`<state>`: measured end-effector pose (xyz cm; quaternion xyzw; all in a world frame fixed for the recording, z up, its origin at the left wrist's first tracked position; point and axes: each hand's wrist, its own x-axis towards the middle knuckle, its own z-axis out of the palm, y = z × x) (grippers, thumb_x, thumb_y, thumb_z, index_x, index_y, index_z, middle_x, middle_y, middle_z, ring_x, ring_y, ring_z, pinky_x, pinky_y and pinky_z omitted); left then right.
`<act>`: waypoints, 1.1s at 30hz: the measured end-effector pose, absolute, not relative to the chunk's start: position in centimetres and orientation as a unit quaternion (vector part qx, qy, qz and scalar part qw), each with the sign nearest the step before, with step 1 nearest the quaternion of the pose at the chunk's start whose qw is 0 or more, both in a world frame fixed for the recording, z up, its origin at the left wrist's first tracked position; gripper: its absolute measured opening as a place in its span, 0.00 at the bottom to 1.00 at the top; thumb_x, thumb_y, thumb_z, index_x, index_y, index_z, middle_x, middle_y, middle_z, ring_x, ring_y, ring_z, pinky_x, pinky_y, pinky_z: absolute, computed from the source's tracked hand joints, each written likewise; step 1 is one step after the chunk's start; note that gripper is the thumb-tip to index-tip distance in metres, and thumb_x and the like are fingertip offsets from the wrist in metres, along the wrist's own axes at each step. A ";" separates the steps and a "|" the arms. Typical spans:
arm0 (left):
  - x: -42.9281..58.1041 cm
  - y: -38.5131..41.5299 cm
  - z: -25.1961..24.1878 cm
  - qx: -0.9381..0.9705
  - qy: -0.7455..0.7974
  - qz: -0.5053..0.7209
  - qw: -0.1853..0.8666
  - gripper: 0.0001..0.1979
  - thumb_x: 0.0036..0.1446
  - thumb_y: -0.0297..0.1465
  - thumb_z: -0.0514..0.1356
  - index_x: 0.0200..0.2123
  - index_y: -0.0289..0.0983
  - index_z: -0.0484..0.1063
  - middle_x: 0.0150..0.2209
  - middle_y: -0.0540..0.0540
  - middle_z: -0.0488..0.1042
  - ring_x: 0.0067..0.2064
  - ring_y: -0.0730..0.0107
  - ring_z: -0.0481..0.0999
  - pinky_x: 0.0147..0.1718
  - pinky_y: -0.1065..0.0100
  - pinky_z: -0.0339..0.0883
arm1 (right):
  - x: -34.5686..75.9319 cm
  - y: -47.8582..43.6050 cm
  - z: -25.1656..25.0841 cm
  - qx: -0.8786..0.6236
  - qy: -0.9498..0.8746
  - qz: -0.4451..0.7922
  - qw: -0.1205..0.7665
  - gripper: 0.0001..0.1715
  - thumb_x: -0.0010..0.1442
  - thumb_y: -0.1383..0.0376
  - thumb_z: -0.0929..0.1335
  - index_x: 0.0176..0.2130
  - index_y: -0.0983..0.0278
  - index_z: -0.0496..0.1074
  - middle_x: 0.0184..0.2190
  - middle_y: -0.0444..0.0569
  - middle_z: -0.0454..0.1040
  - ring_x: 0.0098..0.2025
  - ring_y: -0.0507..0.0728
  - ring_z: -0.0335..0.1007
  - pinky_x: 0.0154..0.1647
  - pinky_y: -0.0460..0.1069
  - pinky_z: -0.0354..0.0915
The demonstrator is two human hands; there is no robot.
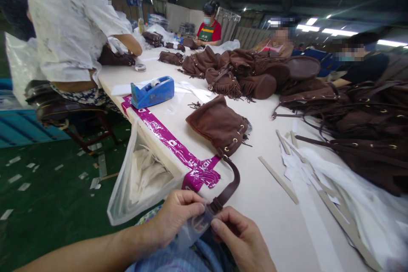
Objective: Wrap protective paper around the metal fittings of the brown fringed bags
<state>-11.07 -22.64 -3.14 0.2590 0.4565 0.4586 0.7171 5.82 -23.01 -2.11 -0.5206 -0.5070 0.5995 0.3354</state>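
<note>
My left hand [180, 216] pinches a translucent plastic piece [195, 226] between thumb and fingers. From the other side, my right hand [240, 236] is closed on the same piece where it meets the strap. The plastic lies around the buckle end of a brown strap [234, 180]; a metal buckle shows faintly through it. This strap curves up to a brown drawstring bag [216, 125] with gold eyelets, lying on the white table [255, 204]. My fingertips partly cover the strap's end.
A blue tape dispenser [153, 92] stands near the table's left edge, along which purple tape [168, 138] runs. A plastic bag of white scraps [148, 170] hangs there. Brown bags [229, 72] are heaped beyond; card strips [279, 179] lie at right. Co-workers [73, 25] surround the table.
</note>
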 end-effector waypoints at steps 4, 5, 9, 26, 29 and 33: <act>-10.9 -22.5 -2.9 0.267 0.451 0.452 0.722 0.16 0.36 0.37 0.73 0.28 0.32 0.79 0.23 0.48 0.75 0.25 0.73 0.69 0.28 0.71 0.63 | 6.2 -23.0 -2.0 -0.502 -0.531 0.601 0.323 0.20 0.53 0.50 0.70 0.25 0.64 0.69 0.19 0.42 0.66 0.24 0.51 0.60 0.26 0.45 0.58; -10.9 -22.5 -2.9 0.270 0.450 0.450 0.722 0.17 0.36 0.37 0.73 0.28 0.32 0.79 0.23 0.48 0.75 0.25 0.73 0.69 0.28 0.71 0.63 | 6.3 -23.0 -1.9 -0.500 -0.535 0.601 0.321 0.20 0.54 0.50 0.70 0.25 0.64 0.69 0.20 0.42 0.66 0.24 0.52 0.61 0.26 0.45 0.58; -10.8 -22.6 -3.0 0.288 0.456 0.431 0.724 0.19 0.37 0.39 0.72 0.31 0.31 0.79 0.26 0.46 0.76 0.28 0.72 0.69 0.30 0.71 0.62 | 6.1 -23.4 -2.3 -0.511 -0.527 0.592 0.333 0.21 0.54 0.48 0.69 0.27 0.64 0.69 0.21 0.43 0.67 0.25 0.52 0.63 0.27 0.46 0.61; -9.7 -20.8 -1.7 0.468 0.490 0.361 0.640 0.08 0.46 0.33 0.61 0.24 0.35 0.65 0.21 0.55 0.63 0.25 0.76 0.60 0.26 0.73 0.54 | 5.8 -24.8 -3.7 -0.548 -0.429 0.560 0.450 0.23 0.53 0.45 0.68 0.34 0.61 0.66 0.22 0.43 0.70 0.23 0.53 0.67 0.25 0.46 0.66; -9.6 -20.7 -1.2 0.504 0.498 0.334 0.622 0.08 0.49 0.33 0.59 0.25 0.35 0.65 0.22 0.54 0.62 0.26 0.76 0.60 0.25 0.73 0.53 | 5.4 -25.1 -3.3 -0.526 -0.392 0.580 0.483 0.26 0.51 0.46 0.71 0.41 0.60 0.68 0.27 0.45 0.73 0.26 0.54 0.69 0.27 0.46 0.68; -9.4 -19.9 -0.2 0.554 0.501 0.305 0.590 0.05 0.50 0.31 0.56 0.26 0.35 0.66 0.23 0.54 0.63 0.27 0.75 0.61 0.25 0.72 0.53 | 5.8 -24.8 -3.0 -0.535 -0.435 0.573 0.442 0.22 0.51 0.46 0.71 0.36 0.60 0.71 0.27 0.46 0.74 0.26 0.54 0.70 0.28 0.46 0.68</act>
